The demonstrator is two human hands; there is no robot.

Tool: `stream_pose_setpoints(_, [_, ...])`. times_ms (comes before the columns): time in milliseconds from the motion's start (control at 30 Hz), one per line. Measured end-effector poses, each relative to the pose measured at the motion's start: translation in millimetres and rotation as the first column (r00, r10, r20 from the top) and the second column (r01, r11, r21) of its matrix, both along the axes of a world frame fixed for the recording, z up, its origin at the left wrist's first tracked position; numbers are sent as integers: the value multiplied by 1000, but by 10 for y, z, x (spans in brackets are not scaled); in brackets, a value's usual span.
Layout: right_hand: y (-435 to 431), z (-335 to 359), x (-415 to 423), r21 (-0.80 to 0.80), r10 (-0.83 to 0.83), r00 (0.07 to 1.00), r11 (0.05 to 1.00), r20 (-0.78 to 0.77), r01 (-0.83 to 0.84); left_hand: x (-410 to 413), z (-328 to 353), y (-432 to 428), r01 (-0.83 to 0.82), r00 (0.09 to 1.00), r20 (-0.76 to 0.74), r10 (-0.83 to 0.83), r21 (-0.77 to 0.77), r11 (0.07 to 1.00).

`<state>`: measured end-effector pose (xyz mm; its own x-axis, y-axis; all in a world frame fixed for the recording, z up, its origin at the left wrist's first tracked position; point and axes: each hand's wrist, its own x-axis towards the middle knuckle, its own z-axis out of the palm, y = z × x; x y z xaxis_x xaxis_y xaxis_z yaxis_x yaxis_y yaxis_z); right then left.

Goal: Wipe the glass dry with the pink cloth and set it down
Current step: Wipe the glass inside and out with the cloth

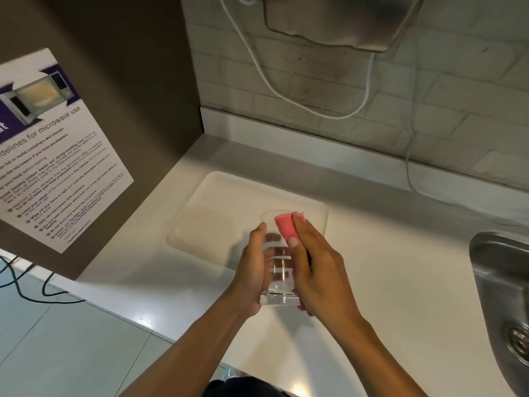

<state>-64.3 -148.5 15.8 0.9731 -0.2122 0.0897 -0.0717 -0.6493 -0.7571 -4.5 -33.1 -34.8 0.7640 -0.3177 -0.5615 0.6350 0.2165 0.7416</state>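
Note:
A clear drinking glass (279, 270) is held above the white counter, its open mouth pointing away from me and its thick base toward me. My left hand (253, 270) wraps its left side. My right hand (313, 262) presses a folded pink cloth (286, 227) against the glass's right side and rim, thumb on top of the cloth. Most of the cloth is hidden under my right palm; a bit of pink shows near the base.
A shallow white tray (229, 207) is recessed in the counter (386, 267) just beyond the glass. A steel sink (503, 285) lies at the right edge. A brown cabinet side with a microwave notice (54, 156) stands left. A white cable (286, 90) hangs on the tiled wall.

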Motion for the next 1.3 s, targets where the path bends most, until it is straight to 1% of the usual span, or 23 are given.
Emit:
stream_pose_setpoints(100, [28,150,37,2,68,993,998,95,-69,-21,56,-85,20,991,127,-29,70,997])
stream_pose_setpoints(133, [52,176,6,-30,112,988,994,105,-109,0,82,-89,12,988,152,-22,65,998])
stream_pose_setpoints(200, [91,156,-83,-179,179,980,970,82,-162,57,124,-65,-2,983,183,-7,50,999])
stream_pose_setpoints(233, [75,111,-123,-235,187,979,958,76,-165,76,128,-54,-6,981,195,-5,55,998])
stream_pose_setpoints(267, [44,94,-134,-244,172,982,958,73,-150,76,115,-47,-6,980,198,-5,59,998])
stream_pose_setpoints(300, [12,106,-113,-203,148,987,970,70,-131,61,93,-49,-5,982,187,-5,56,998])
stream_pose_setpoints(400, [-58,163,73,5,29,999,1000,14,-29,-51,50,-103,-6,988,156,-2,49,999])
stream_pose_setpoints(433, [-64,173,121,45,16,1000,999,26,-17,-72,56,-119,-16,988,152,10,41,999])
stream_pose_setpoints(467, [-42,190,131,47,27,999,998,43,-29,-71,67,-125,-32,987,157,27,26,999])
stream_pose_setpoints(500, [0,213,106,-7,62,996,998,65,-61,-46,83,-124,-49,985,166,47,8,999])
stream_pose_setpoints(567, [33,128,-22,-175,185,980,970,76,-169,25,102,-83,-86,981,171,89,-25,996])
stream_pose_setpoints(600, [14,71,-75,-210,226,972,955,67,-208,56,97,-52,-99,982,156,106,-52,994])
stream_pose_setpoints(667, [-42,20,-59,-110,216,976,971,34,-211,74,72,-4,-117,984,123,130,-105,988])
stream_pose_setpoints(733, [-80,17,58,21,149,989,989,12,-149,44,42,-8,-96,987,119,111,-126,987])
stream_pose_setpoints(800, [-46,65,152,139,113,994,984,10,-113,31,42,-31,-83,987,128,101,-143,986])
stream_pose_setpoints(833, [5,81,156,157,124,992,979,19,-126,42,49,-31,-91,985,136,109,-137,986])
stream_pose_setpoints(900, [96,44,66,116,180,983,977,22,-181,84,53,-23,-123,977,159,142,-125,985])
stream_pose_setpoints(967, [109,9,-32,82,202,979,976,1,-202,88,46,-5,-147,977,137,166,-135,980])
stream_pose_setpoints(1033, [62,38,15,135,165,986,978,-12,-162,41,30,-16,-127,983,114,145,-152,980])
stream_pose_setpoints(1100, [10,95,142,204,86,995,976,-56,-73,1,36,-38,-118,986,101,135,-157,981])
stream_pose_setpoints(1167, [22,136,176,161,75,996,985,-42,-67,31,52,-44,-131,982,119,147,-133,982])
stream_pose_setpoints(1267, [84,119,42,-54,167,986,984,-8,-168,120,84,-17,-156,975,145,170,-107,982])
stream_pose_setpoints(1300, [69,106,4,-90,184,983,979,-10,-185,126,79,-8,-154,976,141,166,-91,984])
